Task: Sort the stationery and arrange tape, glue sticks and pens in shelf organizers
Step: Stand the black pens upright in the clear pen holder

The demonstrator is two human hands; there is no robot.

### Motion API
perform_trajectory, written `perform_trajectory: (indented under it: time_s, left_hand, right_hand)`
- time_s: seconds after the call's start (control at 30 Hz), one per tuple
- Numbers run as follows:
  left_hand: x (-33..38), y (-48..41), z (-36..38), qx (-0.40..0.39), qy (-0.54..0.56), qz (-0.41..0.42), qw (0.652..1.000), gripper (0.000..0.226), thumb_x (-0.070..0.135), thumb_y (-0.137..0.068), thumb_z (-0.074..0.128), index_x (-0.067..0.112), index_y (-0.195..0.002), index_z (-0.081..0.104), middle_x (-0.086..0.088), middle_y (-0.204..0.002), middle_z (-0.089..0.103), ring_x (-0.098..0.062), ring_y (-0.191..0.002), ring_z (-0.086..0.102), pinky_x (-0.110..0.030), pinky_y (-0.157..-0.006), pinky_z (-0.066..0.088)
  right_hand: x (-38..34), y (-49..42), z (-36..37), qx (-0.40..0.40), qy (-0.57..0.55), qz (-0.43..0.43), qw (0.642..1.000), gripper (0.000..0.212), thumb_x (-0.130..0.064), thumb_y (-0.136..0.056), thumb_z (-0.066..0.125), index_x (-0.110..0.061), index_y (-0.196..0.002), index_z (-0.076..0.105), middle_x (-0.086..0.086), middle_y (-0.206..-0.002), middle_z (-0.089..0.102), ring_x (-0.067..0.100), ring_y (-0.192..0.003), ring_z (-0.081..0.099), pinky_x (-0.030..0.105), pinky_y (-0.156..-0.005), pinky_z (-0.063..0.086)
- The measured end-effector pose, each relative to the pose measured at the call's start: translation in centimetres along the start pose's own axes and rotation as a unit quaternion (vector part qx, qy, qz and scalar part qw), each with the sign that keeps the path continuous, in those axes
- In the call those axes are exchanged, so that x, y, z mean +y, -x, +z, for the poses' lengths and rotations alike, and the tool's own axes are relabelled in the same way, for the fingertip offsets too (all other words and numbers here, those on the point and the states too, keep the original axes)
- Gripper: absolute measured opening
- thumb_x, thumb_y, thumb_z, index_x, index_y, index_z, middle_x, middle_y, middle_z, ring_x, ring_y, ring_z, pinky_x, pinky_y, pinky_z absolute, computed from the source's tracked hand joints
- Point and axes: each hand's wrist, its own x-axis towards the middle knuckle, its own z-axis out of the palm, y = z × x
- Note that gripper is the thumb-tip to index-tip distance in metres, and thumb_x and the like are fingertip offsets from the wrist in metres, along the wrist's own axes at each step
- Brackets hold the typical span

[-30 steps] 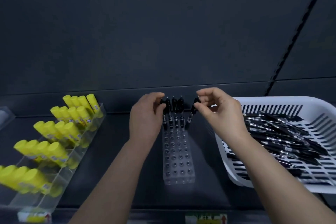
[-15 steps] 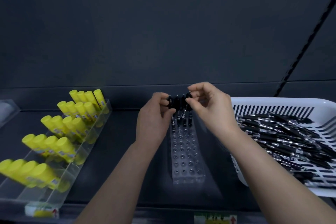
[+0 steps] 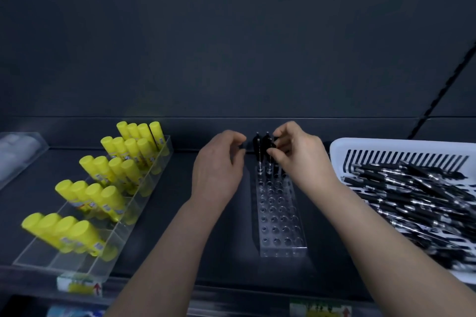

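Op: Right hand?
Ann: Your right hand point(image 3: 301, 159) has thumb and forefinger curled in, pinching the cap end of a black pen point(image 3: 270, 145). Pen's upright, tip down in the back row of the clear pen rack point(image 3: 279, 216).
Op: Left?
Ann: Your left hand point(image 3: 219, 172) is curled, thumb and fingertips point(image 3: 240, 138) close together, just left of the standing pens point(image 3: 258, 147). Something dark sits in that gap; can't tell if you've got hold of it.
Op: Everything else?
Ann: Standing pens are between your two sets of fingertips, side by side. Loose pens point(image 3: 412, 188) are heaped in the white basket point(image 3: 338, 152), right of your right wrist. Glue sticks point(image 3: 113, 177), yellow, are tilted in rows in the clear organizer point(image 3: 152, 184), well left of your left fingers. The rack's front holes show nearer you than your fingers, between your forearms.
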Motion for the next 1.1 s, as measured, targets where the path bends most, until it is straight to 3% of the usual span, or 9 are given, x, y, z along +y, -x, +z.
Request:
perform_trajectory:
  time_s: [0.13,0.27,0.37,0.5,0.57,0.7,0.87,0.97,1.1]
  left_hand:
    - [1.5,0.1,0.0,0.009,0.002,0.021,1.000,0.020,0.009,-0.086,0.063,0.023,-0.099,0.064,0.013,-0.092,0.064,-0.002,-0.083,0.061,-0.028,-0.078,0.054]
    - [4.2,0.4,1.4,-0.019,0.018,0.046,0.999,0.019,0.008,-0.086,0.062,0.024,-0.096,0.065,0.014,-0.092,0.064,-0.001,-0.082,0.061,-0.031,-0.076,0.054]
    - [6.5,0.9,3.5,-0.048,0.007,0.046,0.998,0.021,0.009,-0.087,0.059,0.026,-0.097,0.065,0.015,-0.092,0.062,-0.002,-0.079,0.059,-0.031,-0.074,0.054]
    - [10.0,2.3,7.2,-0.083,0.042,0.096,0.991,0.020,0.002,-0.081,0.061,0.017,-0.092,0.068,0.008,-0.085,0.064,-0.009,-0.073,0.060,-0.035,-0.067,0.052]
    - [11.6,3.0,9.1,-0.131,0.043,0.127,0.982,0.017,0.001,-0.080,0.063,0.012,-0.092,0.069,0.003,-0.086,0.067,-0.013,-0.077,0.062,-0.036,-0.071,0.052]
    - [15.1,4.4,12.7,-0.279,0.002,0.143,0.950,0.016,0.012,-0.085,0.064,0.018,-0.099,0.068,0.008,-0.092,0.069,-0.007,-0.088,0.062,-0.027,-0.082,0.050]
    - [19.0,6.0,16.4,-0.443,-0.119,0.169,0.872,0.018,0.016,-0.090,0.061,0.023,-0.104,0.068,0.007,-0.099,0.069,-0.012,-0.094,0.062,-0.035,-0.086,0.052]
    - [20.1,6.1,18.0,-0.464,-0.217,0.185,0.838,0.021,0.015,-0.089,0.062,0.025,-0.107,0.067,0.004,-0.106,0.067,-0.016,-0.100,0.061,-0.035,-0.088,0.051]
    - [20.3,5.6,18.7,-0.490,-0.292,0.166,0.804,0.027,0.023,-0.086,0.069,0.025,-0.113,0.065,0.005,-0.112,0.064,-0.018,-0.105,0.059,-0.035,-0.088,0.050]
  right_hand:
    - [0.3,1.0,-1.8,0.015,0.046,-0.013,0.999,0.033,-0.029,-0.077,0.075,-0.028,-0.103,0.053,-0.016,-0.088,0.062,0.006,-0.080,0.062,0.028,-0.072,0.050]
    - [2.2,2.9,-5.4,0.052,0.179,-0.050,0.981,0.015,-0.024,-0.080,0.069,-0.029,-0.093,0.063,-0.010,-0.086,0.065,0.017,-0.081,0.063,0.028,-0.061,0.047]
    - [4.6,4.9,-8.6,0.036,0.242,-0.017,0.969,0.011,-0.024,-0.083,0.065,-0.031,-0.091,0.065,-0.010,-0.086,0.063,0.017,-0.082,0.061,0.026,-0.057,0.037]
    - [8.5,8.1,-13.2,0.039,0.270,0.045,0.961,0.011,-0.025,-0.084,0.064,-0.030,-0.092,0.067,-0.010,-0.089,0.066,0.017,-0.082,0.064,0.029,-0.061,0.048]
    - [10.2,10.0,-15.4,0.050,0.283,0.068,0.955,0.011,-0.022,-0.082,0.066,-0.029,-0.091,0.068,-0.009,-0.089,0.067,0.018,-0.081,0.064,0.027,-0.059,0.046]
    - [13.3,13.3,-19.1,0.064,0.306,0.114,0.943,0.013,-0.020,-0.082,0.066,-0.029,-0.092,0.069,-0.010,-0.090,0.069,0.016,-0.081,0.064,0.024,-0.055,0.041]
    - [16.0,16.1,-21.0,0.073,0.260,0.187,0.944,0.015,-0.022,-0.084,0.064,-0.033,-0.094,0.069,-0.015,-0.092,0.069,0.009,-0.078,0.062,0.021,-0.053,0.036]
    - [16.6,16.6,-21.0,0.081,0.208,0.204,0.953,0.014,-0.021,-0.086,0.063,-0.033,-0.091,0.068,-0.018,-0.086,0.068,0.001,-0.064,0.053,0.019,-0.049,0.037]
    - [16.6,16.4,-21.1,0.041,0.183,0.211,0.959,0.014,-0.023,-0.086,0.062,-0.035,-0.091,0.066,-0.017,-0.082,0.068,0.003,-0.070,0.062,0.028,-0.060,0.054]
